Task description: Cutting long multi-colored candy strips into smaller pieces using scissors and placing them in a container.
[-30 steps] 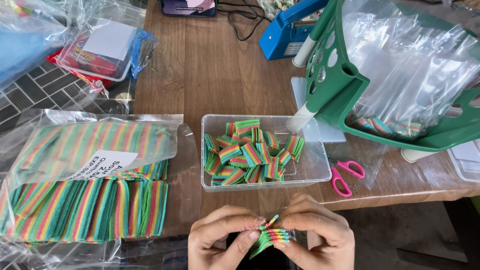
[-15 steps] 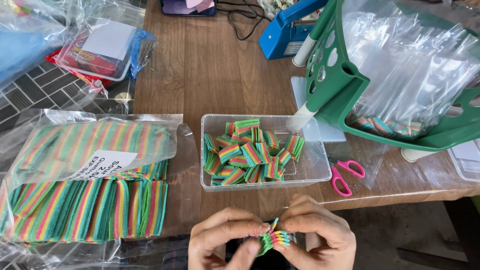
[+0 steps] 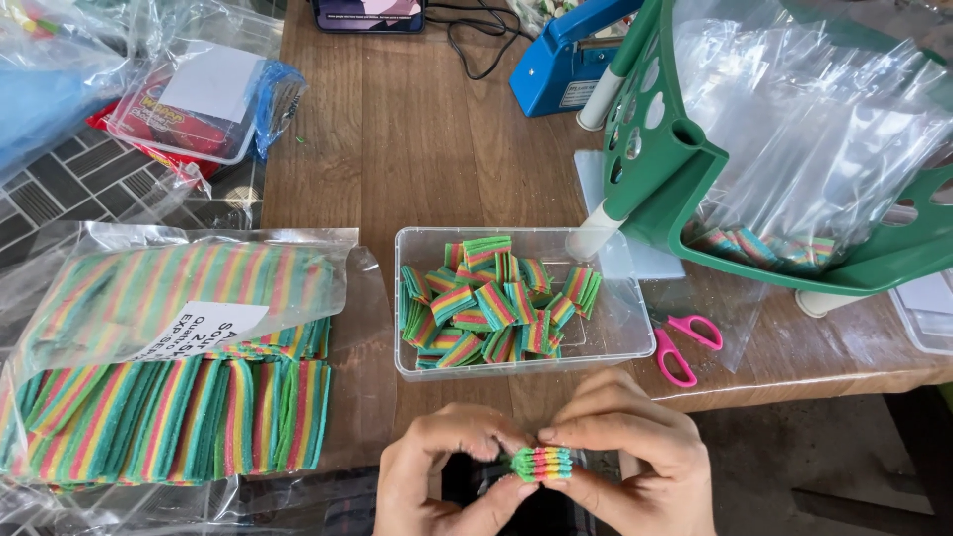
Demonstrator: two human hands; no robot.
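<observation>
Near left corner of the wooden worktop (image 3: 437, 149): a large clear bag of rainbow candy strips (image 3: 169, 397), flat, strips running side by side in red, yellow, green and blue stripes. A white rectangular label (image 3: 204, 330) with dark print lies on its upper half, turned sideways. Far left edge: a clear-lidded red package (image 3: 184, 114) under loose plastic, with a plain white square on top.

Middle of the worktop, near the front edge: a clear rectangular tub (image 3: 521, 303) holding cut rainbow candy pieces (image 3: 491, 308), piled at all angles. Pink-handled scissors (image 3: 683, 342) lie just right of the tub, handles toward the right edge. Far edge: a blue heat sealer (image 3: 566, 60). Right side: an overturned green plastic stool (image 3: 675, 159) propping a stack of clear bags (image 3: 814, 129), a few striped pieces at its base.

Beyond the front edge, over the lap: the folded stack of rainbow candy (image 3: 541, 464), small and squat, its long axis left to right, stripe layers stacked pink on top through yellow to green and blue below, sugar-grained. Left hand (image 3: 447, 471) grips the stack's left end with thumb and fingertips. Right hand (image 3: 635, 462) pinches the right end, thumb beneath, fingers curled over the top. Both hands closed on it, fingertips nearly meeting above.
</observation>
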